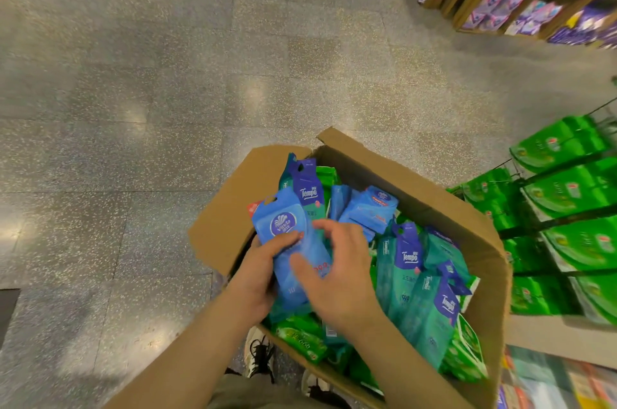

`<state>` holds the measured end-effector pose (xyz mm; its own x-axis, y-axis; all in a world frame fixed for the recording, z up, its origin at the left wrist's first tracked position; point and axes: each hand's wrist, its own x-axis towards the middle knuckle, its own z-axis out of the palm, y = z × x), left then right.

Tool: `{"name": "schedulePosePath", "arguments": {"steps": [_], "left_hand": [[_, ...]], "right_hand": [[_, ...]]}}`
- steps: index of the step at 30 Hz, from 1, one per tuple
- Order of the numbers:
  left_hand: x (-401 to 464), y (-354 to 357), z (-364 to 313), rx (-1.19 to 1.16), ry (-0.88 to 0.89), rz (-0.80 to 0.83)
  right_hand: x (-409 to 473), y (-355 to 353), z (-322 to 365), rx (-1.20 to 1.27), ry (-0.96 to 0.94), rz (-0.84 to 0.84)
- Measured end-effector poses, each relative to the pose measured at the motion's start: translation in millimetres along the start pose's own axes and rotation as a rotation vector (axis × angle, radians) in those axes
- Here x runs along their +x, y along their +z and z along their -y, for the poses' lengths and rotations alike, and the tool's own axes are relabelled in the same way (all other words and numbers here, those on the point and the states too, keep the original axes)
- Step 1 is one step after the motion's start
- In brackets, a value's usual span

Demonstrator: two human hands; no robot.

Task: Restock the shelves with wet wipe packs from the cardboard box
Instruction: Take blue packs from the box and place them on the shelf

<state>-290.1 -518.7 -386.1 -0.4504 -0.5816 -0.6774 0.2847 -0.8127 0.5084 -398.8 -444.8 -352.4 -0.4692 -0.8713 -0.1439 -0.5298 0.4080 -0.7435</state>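
Observation:
An open cardboard box (pixel 434 194) stands on the floor in front of me, full of wet wipe packs in blue, teal and green. My left hand (pixel 258 275) grips a blue Vinda pack (pixel 287 228) from its left side, with a teal Tempo pack (pixel 305 189) sticking up behind it. My right hand (pixel 337 271) lies over the lower right of the blue pack, fingers spread and touching it. More teal Tempo packs (pixel 414 278) lean upright in the box's right half, and other blue packs (pixel 370 211) lie behind my hands.
Hooks at the right carry rows of green wipe packs (pixel 567 188). Wooden shelves with purple packages (pixel 494 7) stand at the top right. Speckled grey floor (pixel 167 91) spreads to the left and beyond the box. My shoes (pixel 260 355) show beneath the box's near edge.

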Motion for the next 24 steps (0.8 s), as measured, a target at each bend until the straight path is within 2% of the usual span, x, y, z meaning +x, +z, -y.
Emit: {"name": "schedulePosePath", "arguments": {"steps": [2,4,6,8,15,20,24], "left_hand": [[-2,-5,-3,0.013,0.007,-0.022],[-5,-12,-5,0.039,0.004,-0.032],[-8,-17,-6,0.049,-0.021,-0.027],[-11,-22,-7,0.031,-0.045,-0.021],[-15,-25,-6,-0.088,-0.047,-0.064],[-17,-20,-12,-0.048,-0.057,-0.112],[-16,-10,-18,-0.023,-0.074,-0.124]], "right_hand": [[24,-6,-23,0.166,0.186,-0.215],[56,-17,-51,0.045,0.453,-0.359],[81,-28,-72,-0.176,0.691,-0.360],[99,-31,-84,-0.272,0.781,-0.296],[134,-11,-104,-0.411,0.819,-0.108],[123,-24,-101,-0.351,0.778,-0.126],[104,-37,-87,-0.200,0.658,-0.177]]}}
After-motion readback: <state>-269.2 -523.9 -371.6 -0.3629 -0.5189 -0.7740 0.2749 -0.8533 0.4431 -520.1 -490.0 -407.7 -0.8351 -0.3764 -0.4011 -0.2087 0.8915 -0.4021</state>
